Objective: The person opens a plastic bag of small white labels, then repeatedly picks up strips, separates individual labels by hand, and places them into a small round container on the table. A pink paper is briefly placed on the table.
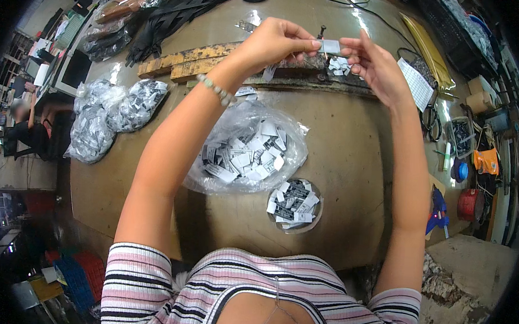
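My left hand point(281, 42) pinches the left end of a small white label point(330, 46) between thumb and fingertips, above the wooden bars. At the label's right end is my right hand point(372, 64), its fingers spread; whether they touch the label is unclear. A small dark upright tool or nail point(321, 32) stands just behind the label. Below my hands, a little pile of white labels point(339, 66) lies on the dark end of the wooden bars point(203, 58). Nearer to me, an open clear plastic bag point(296, 133) holds many printed labels, and a round container point(319, 213) beside it holds more.
Knotted plastic bags of labels point(93, 131) lie at left, with black straps point(174, 16) behind. At right are a gridded paper sheet point(415, 84), a blue glue gun point(437, 213) and a red roll point(470, 204). A person point(30, 123) sits at far left.
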A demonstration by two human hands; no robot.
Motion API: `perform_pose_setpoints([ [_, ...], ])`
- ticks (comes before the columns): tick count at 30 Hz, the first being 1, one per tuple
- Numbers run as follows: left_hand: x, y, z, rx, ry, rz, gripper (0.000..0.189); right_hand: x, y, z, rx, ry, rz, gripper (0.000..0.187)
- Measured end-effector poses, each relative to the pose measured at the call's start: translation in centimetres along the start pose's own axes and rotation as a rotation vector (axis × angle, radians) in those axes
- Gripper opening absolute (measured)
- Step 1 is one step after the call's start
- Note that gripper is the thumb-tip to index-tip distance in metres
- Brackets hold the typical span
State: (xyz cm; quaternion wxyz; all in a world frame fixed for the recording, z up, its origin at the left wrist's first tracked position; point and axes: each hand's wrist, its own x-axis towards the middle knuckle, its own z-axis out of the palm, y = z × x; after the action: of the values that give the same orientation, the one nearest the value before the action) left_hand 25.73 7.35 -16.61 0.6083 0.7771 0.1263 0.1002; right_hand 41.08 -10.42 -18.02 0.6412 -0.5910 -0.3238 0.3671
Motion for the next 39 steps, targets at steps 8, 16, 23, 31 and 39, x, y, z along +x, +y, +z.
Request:
perform_pose_setpoints([
  [8,5.6,-3.6,-0.8,-0.143,-0.059,-0.101,0.023,5.4,2.9,-1.8,-0.238,-0.025,0.033,0.038],
  [16,5.9,-4.4,-1.2,-0.100,-0.110,-0.124,0.020,5.7,3.5,-1.9,-0.290,-0.026,0.036,0.027],
  [23,5.8,-4.7,-1.0,-0.105,-0.116,-0.184,0.020,5.2,3.4,-1.3,-0.393,0.010,0.063,0.026],
  [31,6.1,-5.9,-1.1,-0.138,-0.154,-0.239,0.020,5.5,5.1,-1.3,-0.420,-0.001,0.063,0.028],
  [39,5.6,-4.7,-1.5,-0.154,-0.145,-0.218,0.023,4.6,3.2,-2.4,-0.735,0.074,0.041,0.035],
])
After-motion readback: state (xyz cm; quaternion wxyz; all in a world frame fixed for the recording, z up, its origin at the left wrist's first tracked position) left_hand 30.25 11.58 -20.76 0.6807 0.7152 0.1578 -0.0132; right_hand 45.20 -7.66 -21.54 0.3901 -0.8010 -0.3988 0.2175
